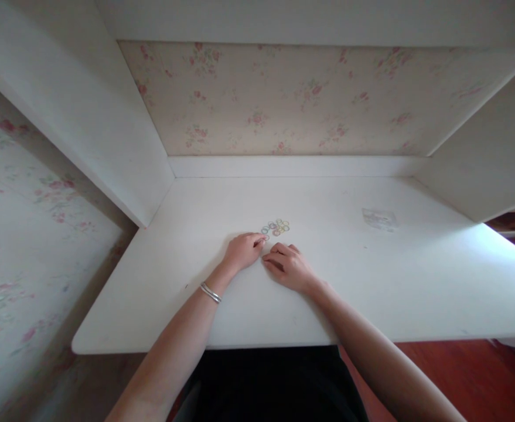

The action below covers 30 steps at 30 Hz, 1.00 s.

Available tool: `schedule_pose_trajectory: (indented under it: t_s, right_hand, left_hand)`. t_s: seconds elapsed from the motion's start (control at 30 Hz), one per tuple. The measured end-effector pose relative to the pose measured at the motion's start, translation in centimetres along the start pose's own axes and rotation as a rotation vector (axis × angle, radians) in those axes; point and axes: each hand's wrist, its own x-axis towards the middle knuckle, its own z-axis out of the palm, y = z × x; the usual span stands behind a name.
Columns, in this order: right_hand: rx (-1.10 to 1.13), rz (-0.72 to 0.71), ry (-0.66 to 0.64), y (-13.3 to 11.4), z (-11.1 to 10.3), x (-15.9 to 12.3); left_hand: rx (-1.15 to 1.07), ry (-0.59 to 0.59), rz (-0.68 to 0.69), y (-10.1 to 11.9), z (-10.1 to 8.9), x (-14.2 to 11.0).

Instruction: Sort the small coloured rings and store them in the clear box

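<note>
A small heap of several thin coloured rings (pixel 276 227) lies on the white desk (pixel 371 281), near its middle. My left hand (pixel 243 250) rests on the desk with its fingers curled, the fingertips touching the near edge of the heap at a ring. A silver bangle (pixel 210 292) circles that wrist. My right hand (pixel 287 267) lies beside it, fingers bent and drawn together, just short of the rings. What the fingers of either hand pinch is too small to make out.
A small clear plastic bag (pixel 379 218) lies flat on the desk to the right. White side panels (pixel 108 135) and a floral-papered back wall (pixel 292 99) enclose the desk. Red floor (pixel 459 375) shows below the front edge.
</note>
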Motion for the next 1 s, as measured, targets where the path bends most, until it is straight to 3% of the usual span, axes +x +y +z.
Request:
schedule_pose_trajectory:
  t_s: [0.13, 0.23, 0.47, 0.57, 0.83, 1.0]
  right_hand:
    - [0.068, -0.011, 0.021, 0.0, -0.1, -0.1]
    - [0.179, 0.064, 0.1, 0.0, 0.0, -0.1]
    - [0.502, 0.52, 0.408, 2.6, -0.2, 0.4]
    - [0.657, 0.655, 0.477, 3.7, -0.2, 0.4]
    - [0.7, 0.659, 0.44, 3.8, 0.0, 0.3]
    - [0.684, 0.645, 0.421, 3.8, 0.0, 0.3]
  left_hand:
    - [0.046, -0.007, -0.021, 0.4, -0.1, 0.0]
    - [0.037, -0.021, -0.016, 0.2, -0.3, -0.1]
    - [0.028, -0.053, 0.041, -0.5, -0.2, 0.0]
    - [0.001, -0.052, 0.038, -0.6, 0.0, 0.0]
    - [-0.331, -0.138, -0.055, -1.6, -0.3, 0.0]
    - [-0.397, -0.176, -0.046, -1.5, -0.5, 0.0]
